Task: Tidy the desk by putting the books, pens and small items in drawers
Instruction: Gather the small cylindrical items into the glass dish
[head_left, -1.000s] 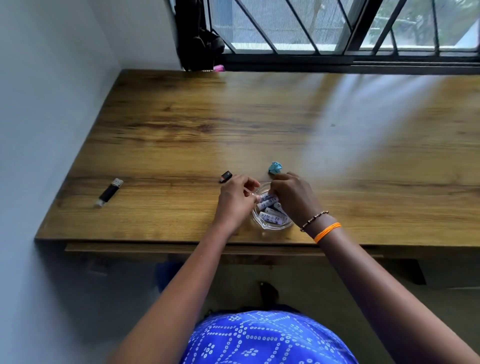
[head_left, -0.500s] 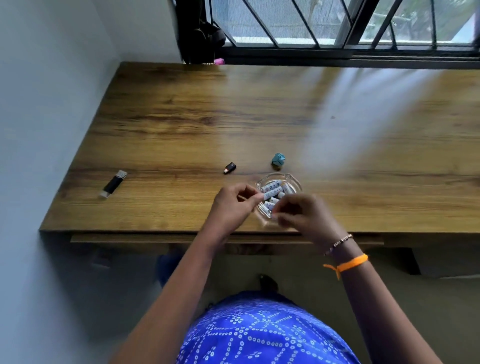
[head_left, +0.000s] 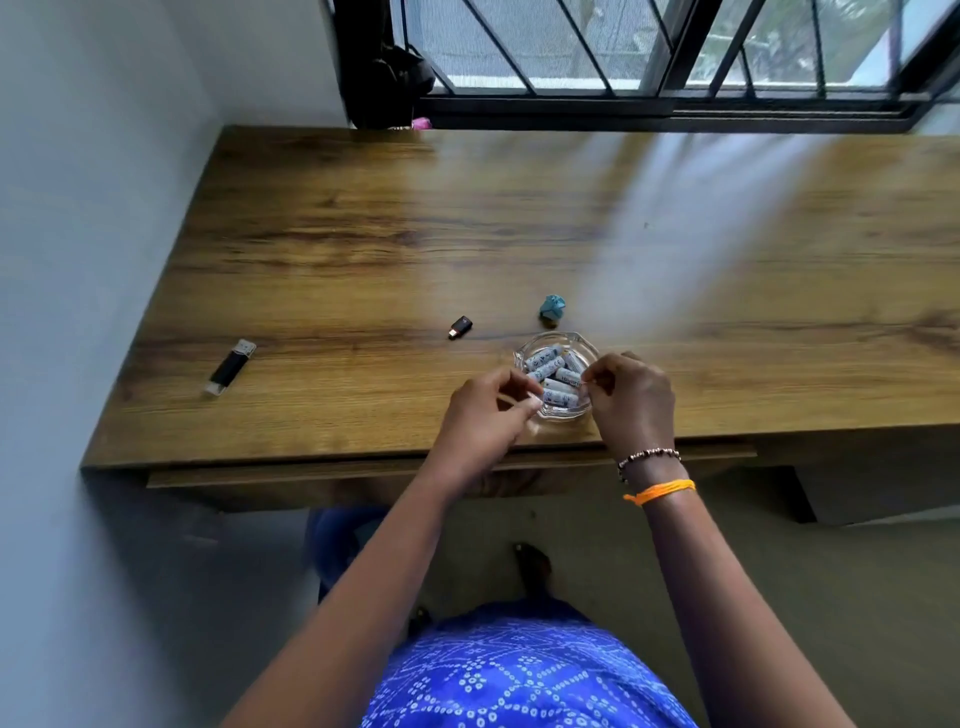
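Observation:
A clear glass dish (head_left: 554, 338) holding several white-and-blue batteries (head_left: 544, 365) stands near the front edge of the wooden desk (head_left: 519, 223). My left hand (head_left: 483, 410) pinches the dish's left rim, with its fingertips against a battery. My right hand (head_left: 631, 400) grips the right rim. A black USB stick with a clear cap (head_left: 230, 366) lies at the front left. A small black adapter (head_left: 460, 327) and a small blue object (head_left: 551, 307) lie just behind the dish.
A shut drawer front (head_left: 311, 475) runs under the desk's front edge. A white wall borders the desk on the left. A barred window is behind it, with a black bag (head_left: 389, 78) and a pink item (head_left: 420, 123) at the back corner.
My right hand has moved from over and in front of the dish to its right rim. My left hand has stayed at the left rim. The view has shifted slightly.

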